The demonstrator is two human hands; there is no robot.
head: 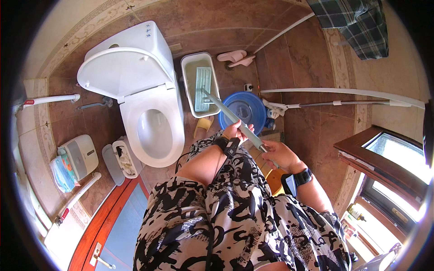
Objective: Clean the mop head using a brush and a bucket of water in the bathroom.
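A pale green flat mop has its rectangular head [202, 81] in a white rectangular tub [183, 79] of murky water. From the head, the mop's pole [226, 111] slants up towards me. My left hand [238, 130] grips the thick grey-green section of this pole. Nearer my body, my right hand [283, 156] is closed around the pole by its thinner metal section. Below the pole, beyond my hands, a round blue basin [225, 119] stands on the floor. Its base inside looks wet or shiny.
Left of the tub stands a white toilet [152, 135] with its lid raised. Beside it is an open waste bin [135, 162]. Pink slippers [234, 57] lie behind the tub. An orange-yellow bucket [274, 181] is partly hidden by my right arm. An open window sash [383, 152] juts in at right.
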